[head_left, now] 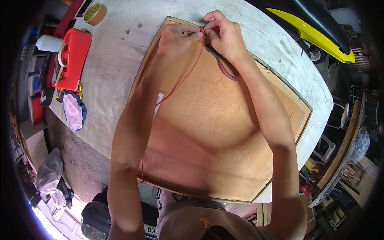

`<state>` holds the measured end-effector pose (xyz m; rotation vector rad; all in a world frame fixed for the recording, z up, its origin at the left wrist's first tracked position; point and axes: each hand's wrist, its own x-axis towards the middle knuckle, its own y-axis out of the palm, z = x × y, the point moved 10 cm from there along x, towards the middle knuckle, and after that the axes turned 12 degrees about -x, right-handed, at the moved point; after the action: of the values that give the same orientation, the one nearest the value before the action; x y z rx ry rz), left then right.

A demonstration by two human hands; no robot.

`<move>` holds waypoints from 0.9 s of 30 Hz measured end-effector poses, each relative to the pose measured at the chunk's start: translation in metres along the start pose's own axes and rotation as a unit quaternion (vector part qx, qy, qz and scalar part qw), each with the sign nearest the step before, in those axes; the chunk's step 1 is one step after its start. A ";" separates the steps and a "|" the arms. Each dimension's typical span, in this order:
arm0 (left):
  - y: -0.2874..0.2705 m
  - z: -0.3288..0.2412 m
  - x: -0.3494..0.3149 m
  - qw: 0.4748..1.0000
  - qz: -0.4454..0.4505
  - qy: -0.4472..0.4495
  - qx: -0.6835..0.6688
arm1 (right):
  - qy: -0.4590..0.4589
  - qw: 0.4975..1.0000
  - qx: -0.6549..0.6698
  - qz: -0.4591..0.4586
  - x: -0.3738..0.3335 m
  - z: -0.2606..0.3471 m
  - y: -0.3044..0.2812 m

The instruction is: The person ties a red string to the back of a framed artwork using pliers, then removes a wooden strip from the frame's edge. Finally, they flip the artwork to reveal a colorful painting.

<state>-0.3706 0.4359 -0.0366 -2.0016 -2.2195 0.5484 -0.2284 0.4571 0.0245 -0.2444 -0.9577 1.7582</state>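
Note:
A wooden framed panel (pixel 208 108) lies back side up on the pale table, its brown backing board facing me. A thin red cord (pixel 187 76) runs from the frame's far edge towards the near left, passing out of sight behind my left forearm. Its near end is knotted at the frame's near-left edge. At the far edge, my left hand (pixel 176 37) and my right hand (pixel 226 34) both pinch the cord at a small red knot, fingertips almost touching. Pliers (pixel 226 71) with dark red handles lie on the board just below my right hand, their jaws partly hidden.
Left on the table (pixel 108 80) are a tape roll (pixel 95 14), a red plastic case (pixel 76 60), a white bottle (pixel 49 43) and a crumpled cloth (pixel 74 111). A yellow-and-black vehicle body (pixel 316 34) stands beyond the far-right edge. Shelving and clutter line the right side.

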 end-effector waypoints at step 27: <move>0.008 -0.003 0.007 0.978 0.114 -0.042 -0.171 | 0.279 0.938 0.202 -0.021 -0.021 -0.037 0.014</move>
<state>-0.3634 0.4440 -0.0377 -2.4683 -2.2753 0.2882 -0.2080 0.4550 -0.0151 -0.4224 -0.1840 1.6676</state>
